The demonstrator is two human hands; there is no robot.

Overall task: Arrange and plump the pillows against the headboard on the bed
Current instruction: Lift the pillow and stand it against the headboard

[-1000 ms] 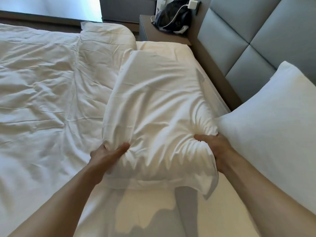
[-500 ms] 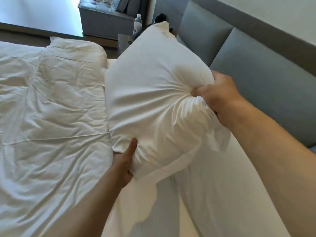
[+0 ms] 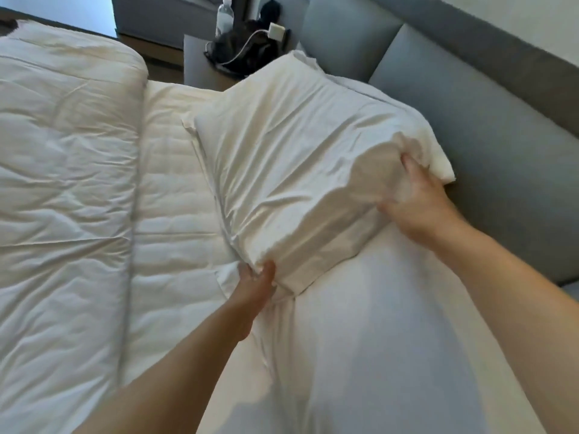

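The headboard (image 3: pixel 470 126) fills the upper right, the pillow (image 3: pixel 300 158) lies centre frame apparently touching it (contact is hidden), left hand (image 3: pixel 255 285) and right hand (image 3: pixel 419 205) each gripping a near corner; best squeeze both ends inward evenly.

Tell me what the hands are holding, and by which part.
Both hands grip the pillow at its near end: the left hand pinches the near-left corner, the right hand clutches the near-right edge beside the headboard.

Pillow (image 3: pixel 300 158) – creased white cloth, matt, headboard (image 3: pixel 488 145) – grey upholstery fabric, smooth, duvet (image 3: pixel 62 183) rumpled cloth w/ slight sheen
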